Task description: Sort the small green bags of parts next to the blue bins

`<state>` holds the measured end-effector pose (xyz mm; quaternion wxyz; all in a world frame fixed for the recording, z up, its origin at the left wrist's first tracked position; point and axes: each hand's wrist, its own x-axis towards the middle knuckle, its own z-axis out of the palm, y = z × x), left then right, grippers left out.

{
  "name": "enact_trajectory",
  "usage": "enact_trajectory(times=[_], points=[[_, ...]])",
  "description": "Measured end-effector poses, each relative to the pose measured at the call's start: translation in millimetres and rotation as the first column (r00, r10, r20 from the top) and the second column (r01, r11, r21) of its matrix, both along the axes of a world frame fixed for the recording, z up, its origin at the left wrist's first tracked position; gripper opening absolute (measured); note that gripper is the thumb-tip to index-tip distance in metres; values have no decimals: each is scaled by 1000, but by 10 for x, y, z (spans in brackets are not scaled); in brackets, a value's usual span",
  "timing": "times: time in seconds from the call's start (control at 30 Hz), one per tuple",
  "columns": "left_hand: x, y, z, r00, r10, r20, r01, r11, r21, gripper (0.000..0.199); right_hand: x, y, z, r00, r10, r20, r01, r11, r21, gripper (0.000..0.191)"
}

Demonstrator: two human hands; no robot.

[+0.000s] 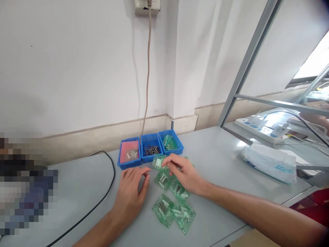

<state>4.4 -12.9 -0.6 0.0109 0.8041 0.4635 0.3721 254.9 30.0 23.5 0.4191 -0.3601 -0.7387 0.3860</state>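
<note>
My left hand (pixel 131 192) hovers over the grey table, left of the bags, with thumb and fingers apart and nothing in it. My right hand (pixel 185 171) reaches in from the right with its fingers curled down onto a small green plastic bag (pixel 157 162) just in front of the bins. Its fingertips partly cover that bag. Nearer me lie several more green bags, among them one with dark screws (pixel 163 208) and white strips and another bag (pixel 184 216) beside it. Part of the group is hidden under my right hand.
Three blue bins stand behind my hands: one with pink lining (pixel 125 152) and white pieces, one with loose screws (pixel 151 150), one with green bags (pixel 169 142). A black cable (pixel 113 175) crosses the left side. A white plastic packet (pixel 269 163) lies right, near a metal frame (pixel 246 65).
</note>
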Motion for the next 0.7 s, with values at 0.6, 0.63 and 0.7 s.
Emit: enact_trajectory(times=[0.6, 0.63, 0.7], points=[[-51, 81, -70, 921, 191, -339, -208, 978, -14, 26, -12, 146, -63, 981, -116, -156, 69, 958, -277, 47], [-57, 86, -75, 930, 177, -321, -197, 980, -32, 26, -9, 154, -59, 982, -113, -150, 65, 953, -296, 47], [-65, 98, -80, 952, 136, -276, -162, 984, -74, 24, -3, 173, -59, 984, -94, -152, 39, 943, -331, 50]])
